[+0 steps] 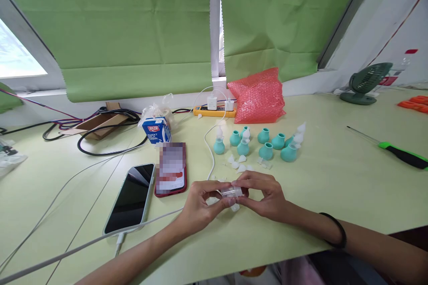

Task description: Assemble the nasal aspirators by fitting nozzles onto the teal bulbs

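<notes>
A pink bubble-wrap bag (259, 95) sits closed at the back edge of the desk (334, 178), its contents hidden. A blue milk carton (156, 130) stands to its left, near the back. At the desk's middle stand teal rubber bulbs (266, 150) - a few with clear tips pushed into their mouths, the others with open mouths. Loose clear tips (238, 162) lie just in front of them.

Near the front edge, the left hand (200, 205) and right hand (264, 196) meet around a small clear plastic tube (232, 192) - fingers curled narrow, thumb and fingertips of both pinching it from either end, just above the desk.
</notes>
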Demonstrator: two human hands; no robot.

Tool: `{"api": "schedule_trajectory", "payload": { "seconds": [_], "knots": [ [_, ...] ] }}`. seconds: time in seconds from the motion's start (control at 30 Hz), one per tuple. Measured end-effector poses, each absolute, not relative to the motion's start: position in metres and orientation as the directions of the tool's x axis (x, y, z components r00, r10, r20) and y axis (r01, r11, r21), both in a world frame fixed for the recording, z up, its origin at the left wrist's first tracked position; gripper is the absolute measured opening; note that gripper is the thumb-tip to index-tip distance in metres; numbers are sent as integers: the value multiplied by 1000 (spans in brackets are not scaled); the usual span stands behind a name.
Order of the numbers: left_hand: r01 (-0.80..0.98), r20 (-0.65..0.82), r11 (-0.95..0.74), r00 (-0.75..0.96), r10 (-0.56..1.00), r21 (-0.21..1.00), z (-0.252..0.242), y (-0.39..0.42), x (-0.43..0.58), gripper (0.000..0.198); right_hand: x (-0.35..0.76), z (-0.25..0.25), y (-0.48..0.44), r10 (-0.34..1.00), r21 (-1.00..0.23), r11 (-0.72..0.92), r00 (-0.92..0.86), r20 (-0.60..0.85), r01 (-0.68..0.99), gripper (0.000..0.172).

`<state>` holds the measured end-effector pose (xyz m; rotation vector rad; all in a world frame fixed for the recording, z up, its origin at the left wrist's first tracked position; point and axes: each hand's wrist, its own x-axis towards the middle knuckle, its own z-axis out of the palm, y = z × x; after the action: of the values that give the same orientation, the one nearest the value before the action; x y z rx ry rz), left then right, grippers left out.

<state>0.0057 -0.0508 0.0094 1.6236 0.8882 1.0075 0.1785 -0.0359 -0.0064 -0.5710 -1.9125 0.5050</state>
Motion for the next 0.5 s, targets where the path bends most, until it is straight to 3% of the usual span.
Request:
{"api": "schedule_trajectory", "payload": {
  "seconds": [0.5],
  "knots": [
    [2,91,-100,410,907,995,7,-44,5,30,178,-4,-35,577,-532,816,-376,725,228,23]
  ]
}}
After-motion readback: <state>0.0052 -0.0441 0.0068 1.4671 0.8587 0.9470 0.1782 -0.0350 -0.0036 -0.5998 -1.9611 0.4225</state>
